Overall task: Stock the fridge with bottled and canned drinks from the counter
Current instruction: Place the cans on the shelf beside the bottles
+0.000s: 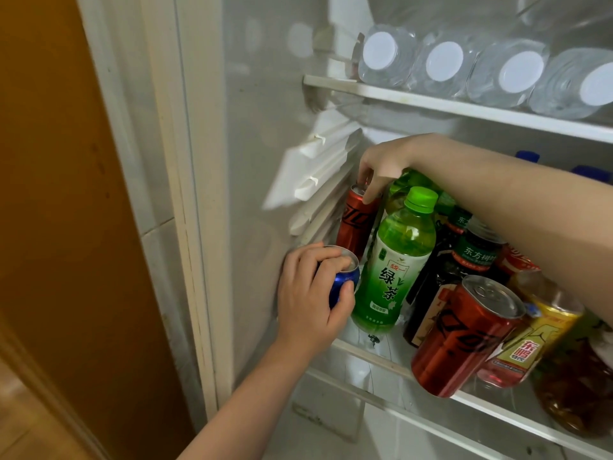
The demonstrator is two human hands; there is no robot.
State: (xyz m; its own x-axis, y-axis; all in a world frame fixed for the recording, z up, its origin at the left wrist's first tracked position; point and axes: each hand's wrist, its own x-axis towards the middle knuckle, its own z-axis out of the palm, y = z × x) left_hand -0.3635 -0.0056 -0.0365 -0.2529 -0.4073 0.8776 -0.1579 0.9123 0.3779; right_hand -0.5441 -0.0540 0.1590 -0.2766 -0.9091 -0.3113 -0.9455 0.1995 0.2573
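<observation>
The open fridge fills the view. My left hand [311, 297] grips a blue can [343, 280] at the left end of the middle shelf [371, 355], next to a green tea bottle [394, 260]. My right hand [381, 167] reaches over the drinks and pinches the top rim of a red can [355, 224] standing at the back left. Another red can [464, 336] stands at the shelf's front edge, beside a yellow-labelled bottle [530, 340] and dark tea bottles [471, 257].
Several clear water bottles [444, 61] lie on the upper shelf [431, 101] with white caps facing out. The fridge's left wall [258, 161] carries white shelf rails. A brown panel [66, 194] stands left of the fridge frame. A lower shelf edge [414, 423] sits below.
</observation>
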